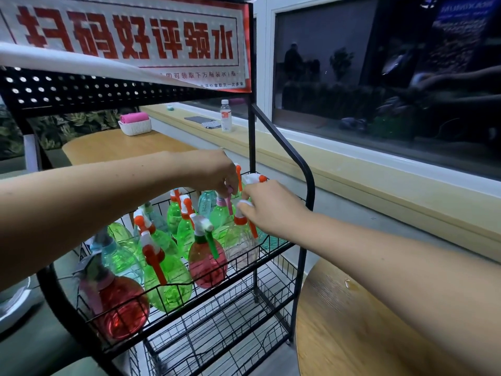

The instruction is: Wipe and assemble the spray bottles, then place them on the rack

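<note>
Several green, red and clear spray bottles stand in the upper wire basket of a black rack. My left hand reaches over the back of the basket and pinches the pink-trimmed spray head of a green bottle. My right hand grips the white and orange spray head of a clear bottle at the basket's right end. A red bottle with a green trigger stands just in front of it. The two hands are close together, almost touching.
A lower wire basket sits beneath. A round wooden table is at the lower right. Behind the rack are a wooden counter with a white basket holding a pink cloth, a water bottle and a dark window.
</note>
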The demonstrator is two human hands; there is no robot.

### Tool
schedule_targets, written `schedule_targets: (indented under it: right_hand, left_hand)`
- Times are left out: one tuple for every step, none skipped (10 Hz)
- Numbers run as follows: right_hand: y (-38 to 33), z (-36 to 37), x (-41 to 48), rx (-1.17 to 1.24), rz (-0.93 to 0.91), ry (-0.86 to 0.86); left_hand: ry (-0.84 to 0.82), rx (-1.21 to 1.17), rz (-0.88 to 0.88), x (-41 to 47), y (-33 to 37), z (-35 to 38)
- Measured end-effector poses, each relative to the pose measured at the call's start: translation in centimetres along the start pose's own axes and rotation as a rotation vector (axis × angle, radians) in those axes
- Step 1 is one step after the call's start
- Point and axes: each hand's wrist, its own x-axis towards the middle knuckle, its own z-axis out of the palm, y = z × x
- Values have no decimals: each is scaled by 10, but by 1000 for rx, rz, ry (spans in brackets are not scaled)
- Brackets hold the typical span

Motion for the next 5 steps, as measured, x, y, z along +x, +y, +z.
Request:
schedule_targets:
  right_hand:
    - [-3,0,0,-4,-2,3]
    - [-2,0,-1,-2,2,5]
    - [1,1,-3,3,-4,-16]
    - [5,4,-6,17,-5,-19]
    - [9,7,-8,26,2,3]
  left_hand:
    - [30,-9,-3,2,2,2]
    - [48,7,-19,5,3,5]
    - [50,-12,-40,2,3,4]
    - [62,-8,-35,-2,1,6]
    - [79,-3,-27,-7,1,5]
